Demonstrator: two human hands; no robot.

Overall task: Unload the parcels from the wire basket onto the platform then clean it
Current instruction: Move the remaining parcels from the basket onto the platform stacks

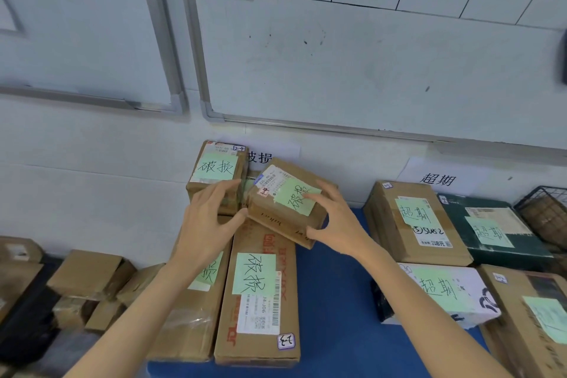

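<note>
A small cardboard parcel (283, 205) with a green note sits tilted on top of a long flat parcel (257, 301) on the blue platform (331, 301). My left hand (208, 224) grips its left end, thumb against the near corner. My right hand (334, 221) grips its right end, fingers over the top. Behind it stands another labelled box (216, 172) against the wall. The black wire basket (546, 212) shows at the far right edge, brown parcels inside.
Labelled parcels crowd the platform's right side: a brown box (414, 224), a dark green one (491, 230), a white bag (445, 294). Loose cardboard boxes (89, 279) lie lower left. Whiteboards hang on the wall above. Blue surface shows between the two groups.
</note>
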